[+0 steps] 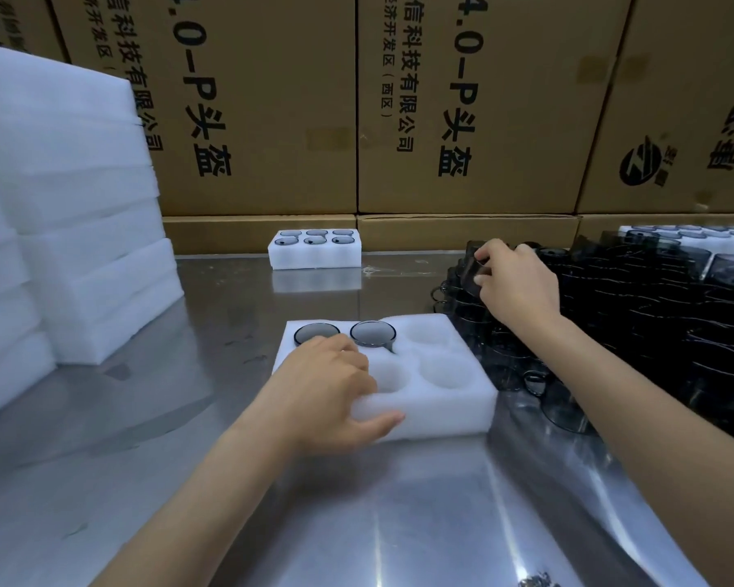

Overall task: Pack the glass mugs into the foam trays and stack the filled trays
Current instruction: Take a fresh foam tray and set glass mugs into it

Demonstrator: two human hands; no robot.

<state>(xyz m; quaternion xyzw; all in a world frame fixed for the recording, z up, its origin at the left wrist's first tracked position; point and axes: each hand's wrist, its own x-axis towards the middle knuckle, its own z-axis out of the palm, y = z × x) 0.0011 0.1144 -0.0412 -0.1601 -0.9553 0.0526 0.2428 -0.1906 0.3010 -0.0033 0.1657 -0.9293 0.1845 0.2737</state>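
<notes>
On foam tray (437, 400): left hand (327, 387) grip | right hand (513, 281) grips mug (473, 271)

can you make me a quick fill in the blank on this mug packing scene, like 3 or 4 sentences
1. The near foam tray holds ___ glass mugs so far.
2. The full tray at the back of the table holds ___ mugs.
3. The right hand grips a mug from the dark pile, while the ___ hand steadies the near tray.
4. The stack of empty foam stands on the ___ side of the table.

Missing words: two; six; left; left
</notes>
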